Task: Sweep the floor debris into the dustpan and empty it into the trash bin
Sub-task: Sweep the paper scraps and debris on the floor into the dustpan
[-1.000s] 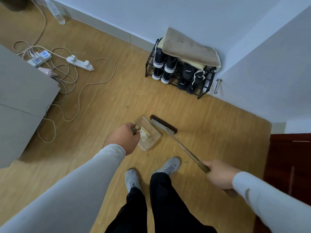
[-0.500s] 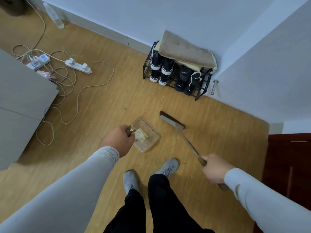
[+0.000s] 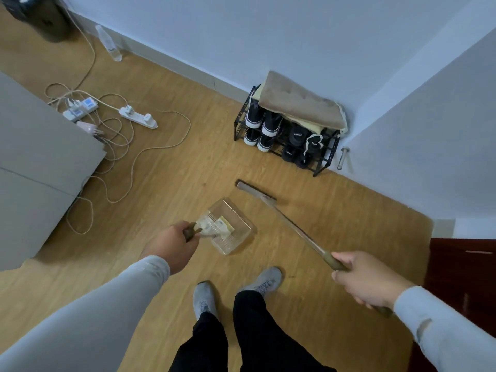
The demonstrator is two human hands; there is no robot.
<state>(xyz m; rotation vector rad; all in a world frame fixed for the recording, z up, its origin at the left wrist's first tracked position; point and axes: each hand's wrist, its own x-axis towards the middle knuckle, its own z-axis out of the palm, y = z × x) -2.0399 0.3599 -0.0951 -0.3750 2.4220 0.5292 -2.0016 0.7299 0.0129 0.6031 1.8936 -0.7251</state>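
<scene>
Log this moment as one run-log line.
left hand: holds dustpan handle | right hand: grips broom handle | dustpan: yellowish scrap inside | broom head: on floor, apart from dustpan

The person wears a light grey top with long sleeves. The left sleeve (image 3: 88, 312) is smooth and close to the arm, and it ends at the wrist, so the left hand (image 3: 171, 244) is bare. The right sleeve (image 3: 445, 326) has the same colour and also ends at the wrist, before the right hand (image 3: 367, 280). The trousers (image 3: 241, 336) are black. The shoes (image 3: 236, 288) are grey sneakers with laces.
</scene>
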